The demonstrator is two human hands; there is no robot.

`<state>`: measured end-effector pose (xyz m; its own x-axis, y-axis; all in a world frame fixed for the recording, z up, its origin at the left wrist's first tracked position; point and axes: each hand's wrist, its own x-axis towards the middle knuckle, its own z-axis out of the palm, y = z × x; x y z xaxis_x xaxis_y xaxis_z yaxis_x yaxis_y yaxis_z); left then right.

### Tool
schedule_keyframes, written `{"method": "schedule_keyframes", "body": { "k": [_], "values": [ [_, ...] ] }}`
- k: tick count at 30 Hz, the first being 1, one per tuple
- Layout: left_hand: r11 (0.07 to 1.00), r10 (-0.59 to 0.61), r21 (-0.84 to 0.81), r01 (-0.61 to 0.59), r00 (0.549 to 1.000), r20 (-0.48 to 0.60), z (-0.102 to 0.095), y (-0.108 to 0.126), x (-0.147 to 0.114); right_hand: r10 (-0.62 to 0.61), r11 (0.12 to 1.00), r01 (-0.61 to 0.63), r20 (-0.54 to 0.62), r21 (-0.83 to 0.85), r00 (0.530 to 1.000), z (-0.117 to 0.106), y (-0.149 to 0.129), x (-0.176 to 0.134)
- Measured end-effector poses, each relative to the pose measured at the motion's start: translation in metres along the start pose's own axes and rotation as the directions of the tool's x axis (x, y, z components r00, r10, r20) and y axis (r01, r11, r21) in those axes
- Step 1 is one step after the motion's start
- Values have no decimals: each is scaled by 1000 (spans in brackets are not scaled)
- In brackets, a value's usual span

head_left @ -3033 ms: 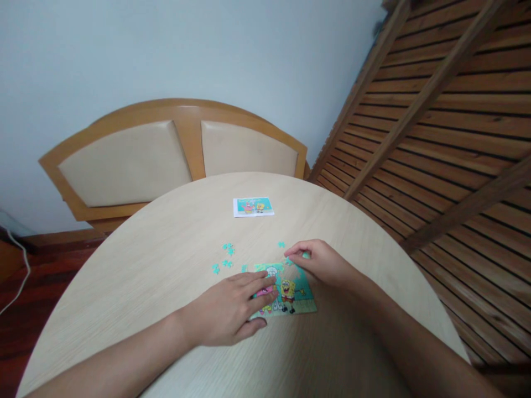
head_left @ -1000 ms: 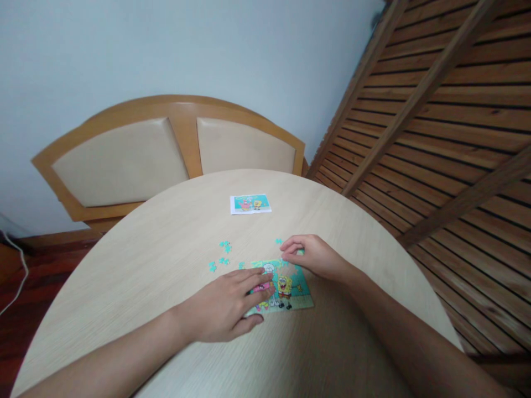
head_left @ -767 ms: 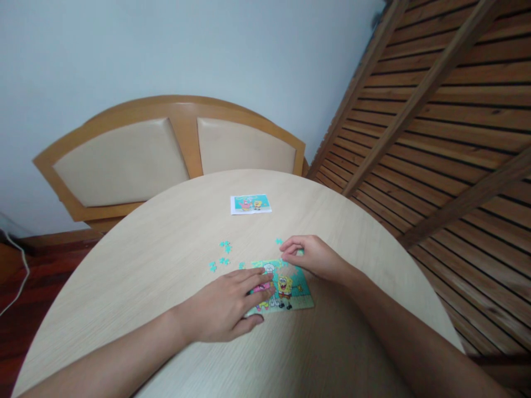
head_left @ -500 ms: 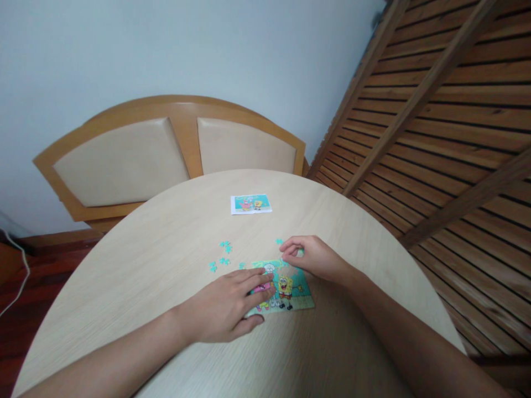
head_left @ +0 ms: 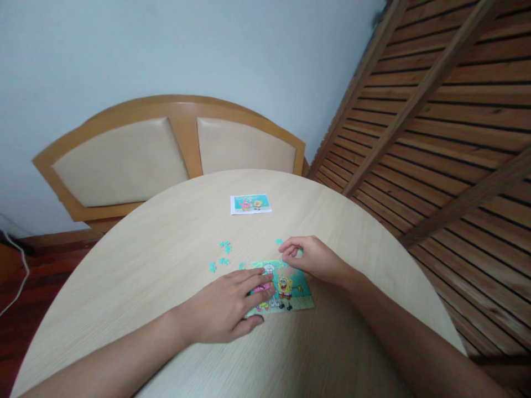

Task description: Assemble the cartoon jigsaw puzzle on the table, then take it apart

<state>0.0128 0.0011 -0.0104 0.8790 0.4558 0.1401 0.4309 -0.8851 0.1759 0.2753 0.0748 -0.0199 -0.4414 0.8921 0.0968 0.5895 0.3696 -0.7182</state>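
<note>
A partly assembled jigsaw puzzle [head_left: 286,293] with cartoon figures lies flat on the round table. Over its left part rests my left hand [head_left: 228,304], fingers stretched out and spread, covering some of the picture. My right hand [head_left: 309,257] is at the puzzle's upper right edge, with thumb and fingers curled into a pinch. Whatever lies between those fingertips is hidden or too small to name. A loose turquoise puzzle piece [head_left: 279,241] is just beyond the right fingertips. Another piece [head_left: 241,266] sits beside the puzzle's upper left corner.
Several loose turquoise pieces [head_left: 224,261] are scattered left of the puzzle. A printed picture card [head_left: 251,204] lies farther back on the pale wooden table [head_left: 166,221]. Behind the table stands a padded wooden bench back [head_left: 182,132]; slatted wood [head_left: 448,110] rises at the right.
</note>
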Motion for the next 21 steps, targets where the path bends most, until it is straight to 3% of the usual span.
{"method": "schedule_keyframes", "body": {
  "k": [7, 11, 17, 21],
  "values": [
    [1000, 3, -6, -3, 1000, 1, -1, 1, 0, -15, 1000, 15, 7, -16, 1000, 3, -4, 0],
    [999, -4, -36, 3, 1000, -24, 1, 0, 0, -17, 1000, 18, -48, 13, 999, -8, -5, -1],
    [999, 1, -48, -3, 999, -35, 3, -1, -1, 117, 964, -138, -106, -227, 987, -39, 17, -8],
    [1000, -1, -31, 1, 1000, -18, 3, -1, -1, 121, 956, -130, -51, -264, 991, -44, 30, -10]
  ]
}}
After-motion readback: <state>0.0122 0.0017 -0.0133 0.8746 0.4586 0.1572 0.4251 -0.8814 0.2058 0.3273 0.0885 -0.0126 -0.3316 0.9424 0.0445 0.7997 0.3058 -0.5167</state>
